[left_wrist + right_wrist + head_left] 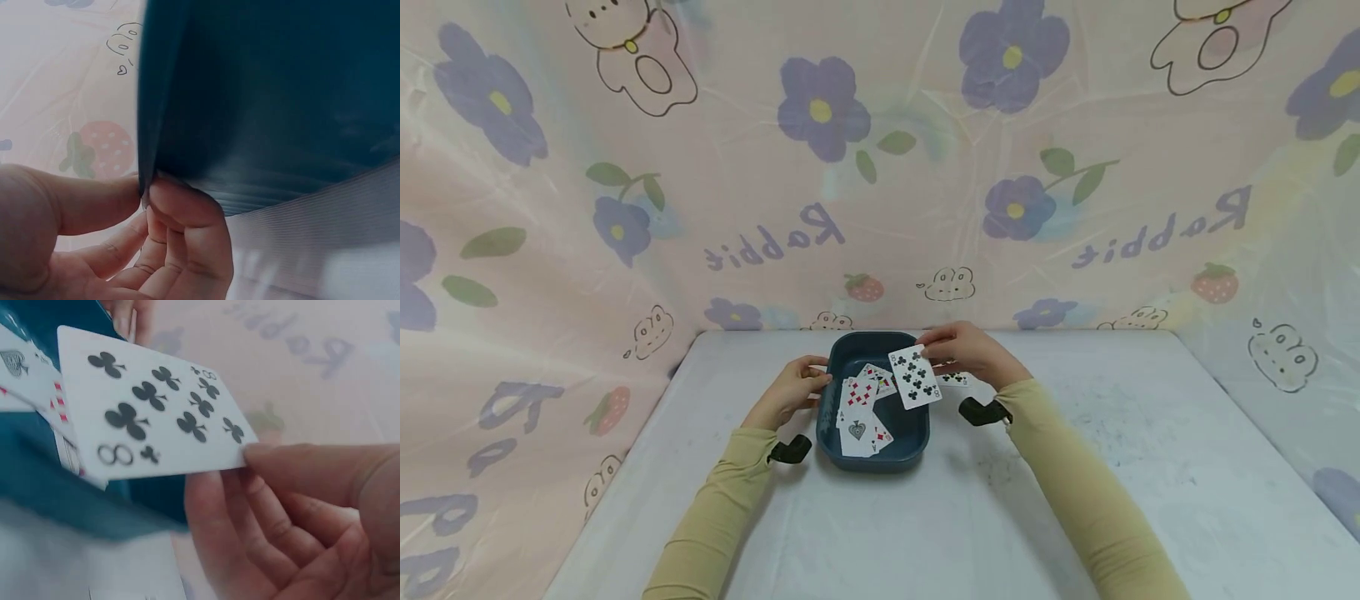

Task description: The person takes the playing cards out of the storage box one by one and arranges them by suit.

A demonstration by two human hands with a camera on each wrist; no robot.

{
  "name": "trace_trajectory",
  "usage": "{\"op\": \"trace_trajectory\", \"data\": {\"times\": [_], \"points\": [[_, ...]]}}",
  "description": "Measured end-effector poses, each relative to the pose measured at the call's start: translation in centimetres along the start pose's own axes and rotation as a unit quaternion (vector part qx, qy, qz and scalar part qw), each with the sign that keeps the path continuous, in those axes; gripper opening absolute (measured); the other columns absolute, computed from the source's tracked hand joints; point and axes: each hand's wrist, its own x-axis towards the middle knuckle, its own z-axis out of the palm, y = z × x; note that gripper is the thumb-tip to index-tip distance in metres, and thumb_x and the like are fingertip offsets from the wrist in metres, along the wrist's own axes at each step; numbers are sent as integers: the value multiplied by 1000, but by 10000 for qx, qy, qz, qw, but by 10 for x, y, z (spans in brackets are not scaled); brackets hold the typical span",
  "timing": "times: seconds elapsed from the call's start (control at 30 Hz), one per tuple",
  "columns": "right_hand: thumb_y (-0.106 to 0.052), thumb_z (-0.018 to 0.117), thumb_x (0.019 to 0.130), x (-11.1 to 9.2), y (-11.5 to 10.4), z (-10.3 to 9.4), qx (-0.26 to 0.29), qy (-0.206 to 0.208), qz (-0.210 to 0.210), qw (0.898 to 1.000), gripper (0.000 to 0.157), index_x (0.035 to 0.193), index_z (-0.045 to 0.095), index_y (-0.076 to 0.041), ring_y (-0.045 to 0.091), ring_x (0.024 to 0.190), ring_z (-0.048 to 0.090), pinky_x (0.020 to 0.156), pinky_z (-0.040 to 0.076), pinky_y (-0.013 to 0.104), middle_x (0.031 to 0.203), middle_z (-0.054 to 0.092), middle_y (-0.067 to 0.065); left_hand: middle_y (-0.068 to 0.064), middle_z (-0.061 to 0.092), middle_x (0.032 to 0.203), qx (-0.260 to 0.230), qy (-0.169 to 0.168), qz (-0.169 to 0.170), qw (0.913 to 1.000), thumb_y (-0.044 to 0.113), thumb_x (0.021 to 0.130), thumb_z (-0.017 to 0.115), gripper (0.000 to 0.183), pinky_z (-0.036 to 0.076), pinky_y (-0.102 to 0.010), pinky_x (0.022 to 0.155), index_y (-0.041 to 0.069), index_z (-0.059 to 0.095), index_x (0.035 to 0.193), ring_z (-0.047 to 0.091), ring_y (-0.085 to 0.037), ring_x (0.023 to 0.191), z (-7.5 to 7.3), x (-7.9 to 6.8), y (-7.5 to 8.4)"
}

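Observation:
A dark blue rectangular tray (872, 464) holds several loose playing cards, among them an ace of spades (856, 430) and a diamond card (857, 393). My left hand (787, 395) pinches the tray's left rim between thumb and forefinger, as the left wrist view shows close up at the tray wall (262, 94). With thumb and fingers, my right hand (972, 353) pinches one corner of an eight of clubs (150, 409). That card is held face up and tilted over the tray's right side, overlapping the rim in the head view.
On the white table (1045, 500), right of the tray and partly behind my right hand, lies another black-suited playing card (954, 379). A printed curtain (925, 233) with flowers and rabbits hangs behind the table and along its sides. Black wrist mounts (983, 411) sit on both sleeves.

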Motion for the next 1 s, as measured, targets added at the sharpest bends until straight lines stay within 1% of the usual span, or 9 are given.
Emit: {"op": "trace_trajectory", "data": {"times": [0.13, 0.27, 0.33, 0.4, 0.53, 0.6, 0.8, 0.93, 1.0], "points": [[-5, 57, 95, -10, 15, -21, 145, 109, 13, 9998, 32, 125, 56, 6, 24, 91, 64, 87, 49, 45, 110, 62, 17, -18, 55, 108, 11, -17, 20, 10000, 6, 96, 55, 39, 51, -31, 65, 4, 48, 134, 59, -24, 86, 0, 0, -1], [-3, 56, 95, -17, 33, -36, 400, 246, 112, 9988, 35, 128, 52, 9, 24, 96, 64, 87, 50, 42, 116, 61, 20, -17, 56, 107, 16, 0, 19, 10000, 6, 96, 56, 38, 51, -31, 64, 4, 48, 134, 60, -23, 85, 0, 1, -2], [-3, 57, 95, -19, 42, -40, 498, 371, 222, 9978, 36, 129, 51, 9, 22, 94, 65, 87, 50, 42, 115, 61, 18, -16, 56, 107, 20, 16, 7, 10000, 6, 96, 56, 38, 51, -31, 64, 4, 48, 133, 60, -23, 85, -1, 1, -2], [-2, 57, 94, -20, 51, -43, 554, 502, 346, 9966, 37, 129, 51, 10, 20, 90, 65, 86, 50, 41, 109, 63, 16, -17, 56, 107, 24, 11, 13, 10000, 6, 96, 56, 38, 51, -31, 64, 4, 48, 133, 60, -23, 86, -1, 1, -2], [-2, 57, 94, -20, 67, -45, 627, 691, 546, 9941, 38, 129, 51, 9, 18, 83, 65, 83, 52, 39, 99, 63, 12, -18, 56, 107, -7, -5, 43, 10000, 5, 96, 56, 38, 51, -31, 63, 4, 49, 133, 60, -25, 87, 0, 2, -3], [-2, 57, 94, -22, 73, -45, 601, 624, 545, 9948, 38, 129, 50, 10, 17, 83, 64, 82, 52, 38, 100, 63, 11, -18, 56, 107, -17, -1, 46, 10000, 5, 96, 56, 38, 51, -31, 63, 4, 49, 133, 60, -25, 87, -1, 2, -3], [-4, 61, 91, -24, 88, -44, 457, 522, 593, 9958, 31, 118, 58, 9, 16, 80, 64, 75, 54, 33, 95, 66, 10, -16, 56, 108, 31, 43, -5, 10000, 7, 96, 56, 38, 52, -31, 65, 5, 49, 134, 60, -23, 86, 0, 0, -2], [-2, 61, 90, -20, 96, -41, 266, 738, 809, 9936, 31, 118, 58, 12, 18, 79, 64, 74, 54, 33, 91, 67, 11, -18, 55, 111, -1, 35, -30, 10000, 7, 96, 56, 39, 52, -31, 64, 6, 48, 134, 60, -24, 87, 0, 0, -1], [-1, 61, 90, -21, 94, -38, 156, 808, 883, 9927, 32, 118, 56, 14, 19, 79, 65, 74, 54, 34, 92, 67, 13, -19, 55, 112, -13, 18, -29, 10000, 7, 96, 56, 39, 51, -31, 64, 5, 48, 134, 59, -26, 89, 0, 0, 0]]}}
